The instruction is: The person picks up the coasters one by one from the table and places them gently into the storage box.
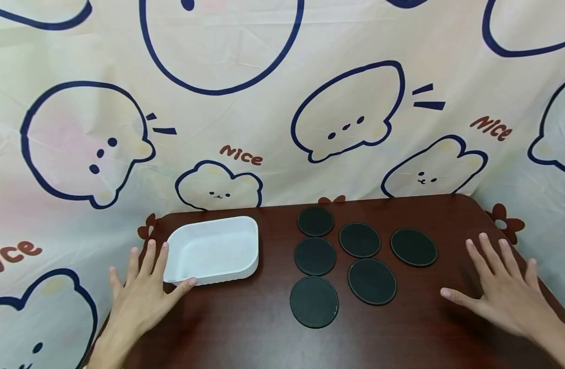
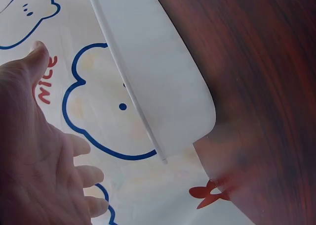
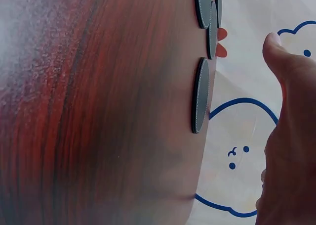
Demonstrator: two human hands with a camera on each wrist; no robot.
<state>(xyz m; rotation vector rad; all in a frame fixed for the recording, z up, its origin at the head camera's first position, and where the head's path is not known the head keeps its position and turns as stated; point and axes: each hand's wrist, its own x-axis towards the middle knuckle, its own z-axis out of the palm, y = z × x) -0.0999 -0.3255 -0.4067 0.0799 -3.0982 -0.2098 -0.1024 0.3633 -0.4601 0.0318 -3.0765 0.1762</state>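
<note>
Head view: the white tray, its long axis left to right, lies just right of the nearer left hand; six dark discs lie left of the right hand. Both hands are spread, holding nothing. Left wrist view: the tray is not touched. Right wrist view: neither are the discs.

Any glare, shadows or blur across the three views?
Head: shadow beneath the right hand, faint sheen low on the brown wood-grain tabletop. Left wrist: hazy smear at the tabletop's edge, near the white rectangular plastic-looking tray. Right wrist: whitish glare upper left, stitching visible on the nearest black round leather-look coaster.
</note>
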